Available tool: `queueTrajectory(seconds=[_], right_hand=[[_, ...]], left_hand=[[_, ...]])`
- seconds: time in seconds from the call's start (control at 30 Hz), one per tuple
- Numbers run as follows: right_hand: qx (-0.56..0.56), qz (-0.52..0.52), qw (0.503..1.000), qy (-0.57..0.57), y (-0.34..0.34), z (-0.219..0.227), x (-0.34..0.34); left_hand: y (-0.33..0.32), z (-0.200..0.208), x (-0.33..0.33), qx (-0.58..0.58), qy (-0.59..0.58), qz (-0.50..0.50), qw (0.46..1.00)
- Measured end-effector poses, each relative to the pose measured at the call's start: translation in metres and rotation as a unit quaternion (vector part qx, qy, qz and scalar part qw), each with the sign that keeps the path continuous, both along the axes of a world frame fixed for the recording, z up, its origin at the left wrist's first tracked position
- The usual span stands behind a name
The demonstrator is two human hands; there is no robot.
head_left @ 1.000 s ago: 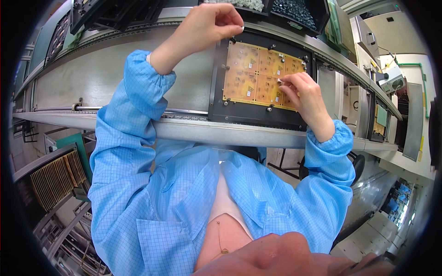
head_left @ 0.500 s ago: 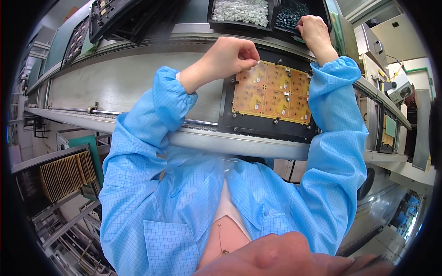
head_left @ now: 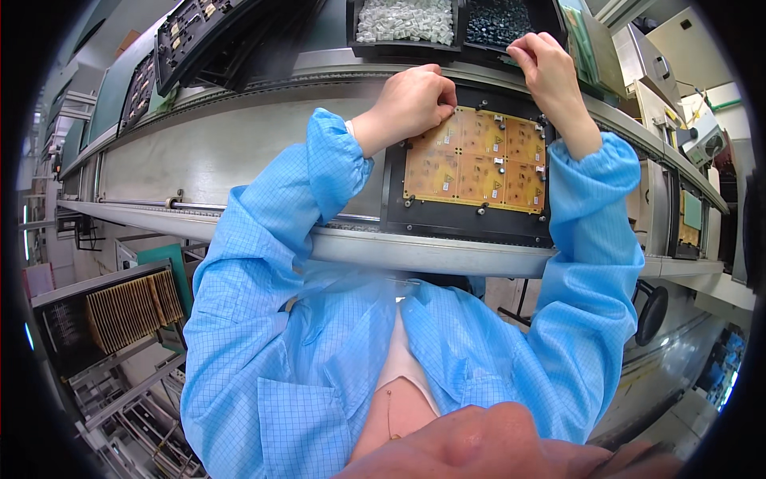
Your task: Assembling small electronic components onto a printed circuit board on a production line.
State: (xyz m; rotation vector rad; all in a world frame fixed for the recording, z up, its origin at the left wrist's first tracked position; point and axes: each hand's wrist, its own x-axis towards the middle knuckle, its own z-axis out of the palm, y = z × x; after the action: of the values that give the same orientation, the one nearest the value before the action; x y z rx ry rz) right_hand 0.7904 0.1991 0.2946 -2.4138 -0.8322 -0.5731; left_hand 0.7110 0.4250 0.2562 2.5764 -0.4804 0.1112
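A yellow printed circuit board panel (head_left: 476, 172), split into several sections, lies in a black carrier frame (head_left: 447, 221) in front of me. Small white connectors (head_left: 499, 162) stand on some sections. My left hand (head_left: 415, 100) is closed in a pinch at the panel's upper left corner; its fingers hide whatever they grip. Farther right, my right hand (head_left: 550, 73) is raised with thumb and forefinger pinched together, by the near edge of a black bin of small dark components (head_left: 499, 24). Anything between these fingertips is too small to make out.
A black bin of white connectors (head_left: 405, 21) stands left of the dark-component bin. The carrier rests on a metal conveyor with rails (head_left: 431, 248). Black carriers (head_left: 191, 36) lean at the far left, and a rack of boards (head_left: 132, 311) stands below.
My right hand has drawn back from inside the dark-component bin to its near edge. My left hand has moved slightly right, onto the panel's corner. The view has shifted a little.
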Motion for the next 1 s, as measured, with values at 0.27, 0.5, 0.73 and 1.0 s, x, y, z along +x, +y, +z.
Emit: queueTrajectory(seconds=[0.27, 0.5, 0.73, 1.0], right_hand=[[0.058, 0.039, 0.994, 0.085, -0.003, 0.001, -0.048], [0.071, 0.049, 0.990, 0.112, -0.007, -0.010, -0.063], [0.084, 0.052, 0.983, 0.154, 0.000, -0.013, -0.073], [0.160, 0.098, 0.915, 0.356, -0.002, -0.013, -0.080]], left_hand=[[-0.007, 0.004, -0.003, 0.039, -0.015, 0.011, 0.999], [-0.003, 0.000, 0.004, 0.028, 0.041, 0.002, 0.999], [-0.004, 0.000, 0.001, 0.039, -0.003, -0.005, 0.999], [-0.009, 0.008, -0.018, 0.233, -0.186, -0.079, 0.951]])
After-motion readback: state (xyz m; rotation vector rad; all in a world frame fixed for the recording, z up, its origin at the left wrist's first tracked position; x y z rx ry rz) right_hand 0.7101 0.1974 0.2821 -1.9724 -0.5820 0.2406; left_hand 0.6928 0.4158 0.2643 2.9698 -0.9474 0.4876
